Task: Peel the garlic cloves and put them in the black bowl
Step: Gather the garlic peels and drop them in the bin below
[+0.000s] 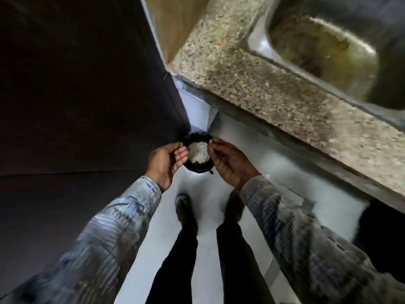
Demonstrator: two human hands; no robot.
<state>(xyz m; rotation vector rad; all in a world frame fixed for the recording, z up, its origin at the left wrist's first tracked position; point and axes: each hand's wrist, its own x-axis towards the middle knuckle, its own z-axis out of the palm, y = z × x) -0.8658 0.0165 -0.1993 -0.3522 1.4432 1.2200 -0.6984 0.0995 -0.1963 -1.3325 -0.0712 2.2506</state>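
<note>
Both my hands hang over a black round container (pixel 198 168) that stands on the floor in the corner. Pale, whitish flaky stuff (pixel 198 153) lies inside it. My left hand (pixel 169 160) is held palm up at the container's left rim, fingers relaxed and nothing in it. At the right rim, my right hand (pixel 228 160) has its fingers curled, and the fingertips pinch a small pale scrap (pixel 210 142) that looks like garlic skin. The frame is blurred, and no whole garlic clove shows.
A speckled stone counter (pixel 252 84) runs along the upper right with a steel sink (pixel 324 47) set in it. A dark cabinet side (pixel 87 84) fills the left. My legs and shoes (pixel 185 207) stand on the pale floor (pixel 210 194) below the hands.
</note>
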